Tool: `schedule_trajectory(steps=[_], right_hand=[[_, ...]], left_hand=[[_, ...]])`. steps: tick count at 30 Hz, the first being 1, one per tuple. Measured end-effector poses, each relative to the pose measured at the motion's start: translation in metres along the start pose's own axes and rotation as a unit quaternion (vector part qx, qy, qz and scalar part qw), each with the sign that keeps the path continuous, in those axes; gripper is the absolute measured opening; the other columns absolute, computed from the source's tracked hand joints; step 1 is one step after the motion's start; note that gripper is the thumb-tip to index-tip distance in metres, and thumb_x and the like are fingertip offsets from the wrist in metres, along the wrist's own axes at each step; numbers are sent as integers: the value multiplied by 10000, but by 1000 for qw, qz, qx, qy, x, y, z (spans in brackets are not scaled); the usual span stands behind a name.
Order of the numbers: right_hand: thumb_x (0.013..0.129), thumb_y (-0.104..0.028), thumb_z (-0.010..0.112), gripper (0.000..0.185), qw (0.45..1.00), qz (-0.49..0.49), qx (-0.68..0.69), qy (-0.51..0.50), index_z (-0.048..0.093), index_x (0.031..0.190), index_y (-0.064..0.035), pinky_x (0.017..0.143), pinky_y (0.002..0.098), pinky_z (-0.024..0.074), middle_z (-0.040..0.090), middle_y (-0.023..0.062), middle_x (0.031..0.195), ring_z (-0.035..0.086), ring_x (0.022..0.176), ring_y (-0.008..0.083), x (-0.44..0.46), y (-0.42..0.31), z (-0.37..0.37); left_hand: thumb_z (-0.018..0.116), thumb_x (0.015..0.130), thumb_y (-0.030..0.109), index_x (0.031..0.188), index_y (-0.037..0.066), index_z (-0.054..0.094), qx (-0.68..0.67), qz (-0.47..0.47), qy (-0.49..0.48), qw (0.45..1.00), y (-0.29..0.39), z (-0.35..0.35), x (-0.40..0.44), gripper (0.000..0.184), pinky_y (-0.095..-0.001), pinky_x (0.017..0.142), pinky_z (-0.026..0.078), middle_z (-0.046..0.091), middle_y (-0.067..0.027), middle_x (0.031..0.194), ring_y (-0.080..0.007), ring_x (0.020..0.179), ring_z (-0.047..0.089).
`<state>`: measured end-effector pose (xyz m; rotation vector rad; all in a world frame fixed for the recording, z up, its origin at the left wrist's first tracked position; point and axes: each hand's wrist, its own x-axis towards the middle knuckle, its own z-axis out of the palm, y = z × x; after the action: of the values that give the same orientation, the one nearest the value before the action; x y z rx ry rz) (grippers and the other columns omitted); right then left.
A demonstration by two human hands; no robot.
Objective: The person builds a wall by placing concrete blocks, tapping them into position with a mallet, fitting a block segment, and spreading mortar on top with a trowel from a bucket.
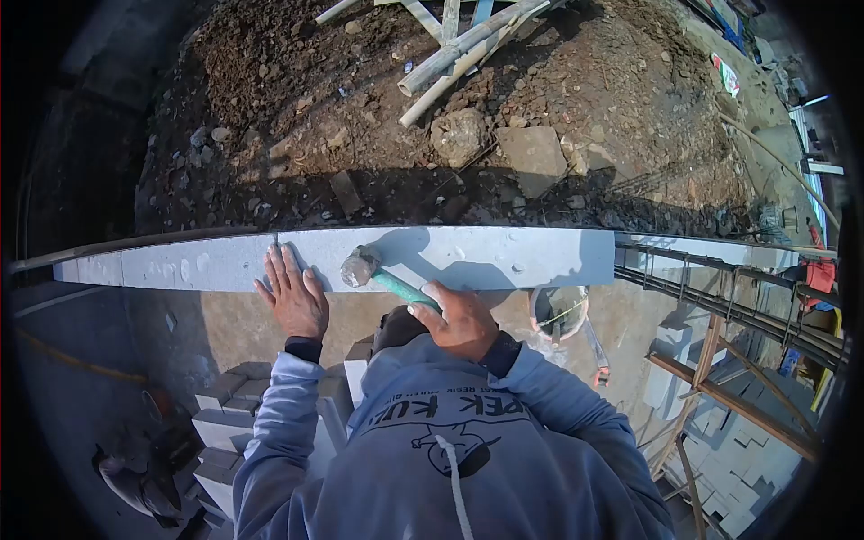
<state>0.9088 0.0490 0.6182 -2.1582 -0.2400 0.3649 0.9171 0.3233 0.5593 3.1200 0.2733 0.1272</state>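
Observation:
A course of pale lightweight blocks (450, 247) runs across the view, its top face level and marked with a few small pits. My left hand (295, 301) lies flat on its near edge beside a joint between two blocks, fingers spread. My right hand (463, 324) is closed around the green handle of a mallet (405, 288). The mallet's grey, mortar-caked head (360, 267) is over the block's top, right of my left hand. Whether the head touches the block I cannot tell. The mallet and my right arm cast shadows on the block.
Stacked blocks (229, 423) stand at lower left. A bucket (560, 310) sits behind the wall at right. Steel rebar (720, 292) extends from the wall's right end, near wooden poles (697, 378). Beyond lie rubble soil (270, 117) and bamboo poles (468, 58).

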Motion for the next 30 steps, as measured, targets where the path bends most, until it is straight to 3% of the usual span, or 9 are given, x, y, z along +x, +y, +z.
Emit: schedule_trajectory(steps=[3,9,10,13,14,17,21,26,30], right_hand=[[850,-281,619,277,997,-8,40,64,577,908,-13,574,440,459,594,202,703,595,668,403,-20,-2,-22],[831,-265,632,270,994,-30,71,74,567,860,-4,516,366,442,562,150,651,598,592,321,-74,13,-104],[823,-212,629,243,989,-17,108,104,612,882,23,559,301,461,622,140,728,628,628,229,-76,13,-109],[857,-208,575,279,987,63,115,98,606,974,43,577,300,468,634,141,750,631,641,224,-90,25,-126],[840,-198,560,235,980,46,136,135,578,927,20,502,353,456,599,166,675,608,556,324,-89,28,-125],[837,-171,548,215,980,7,135,146,571,936,19,497,352,462,601,171,666,610,555,325,-93,36,-134],[844,-179,529,207,988,19,132,80,547,918,13,517,380,485,606,165,669,621,584,352,-72,47,-138],[882,-308,567,289,987,148,38,-53,533,936,-27,505,441,461,592,168,662,603,574,365,-58,69,-130],[888,-289,546,275,987,135,65,-63,544,936,-18,513,431,465,589,167,653,600,571,364,-56,74,-134]], left_hand=[[381,952,293,1428,71,298,-3,5,-15,1000,20,-19,3,532,-554,1105,47,215,-149,1512,-319,1411,156],[547,873,222,1372,84,405,-238,309,-122,913,146,-59,7,537,-544,1111,114,338,-153,1449,-304,1369,275],[559,874,258,1367,84,411,-273,306,-148,900,162,-54,5,544,-552,1109,128,341,-146,1448,-302,1366,281],[570,876,302,1357,88,426,-225,302,-152,914,189,-36,-13,546,-557,1105,143,368,-120,1437,-291,1364,287],[629,836,287,1333,92,460,-240,294,-129,916,190,-35,-15,560,-573,1093,167,418,-114,1396,-290,1341,330],[694,779,261,1293,107,510,-276,282,-118,911,187,-30,-16,567,-584,1078,195,473,-98,1341,-283,1306,383],[745,713,259,1249,128,560,-271,277,-119,914,187,-30,-15,582,-581,1072,208,515,-84,1291,-282,1272,424],[775,656,285,1231,151,588,-270,276,-104,916,183,-22,-20,619,-575,1074,202,531,-80,1283,-281,1255,446],[782,641,285,1243,183,585,-261,269,-111,920,183,-22,-21,641,-571,1076,199,531,-71,1284,-273,1252,450]])
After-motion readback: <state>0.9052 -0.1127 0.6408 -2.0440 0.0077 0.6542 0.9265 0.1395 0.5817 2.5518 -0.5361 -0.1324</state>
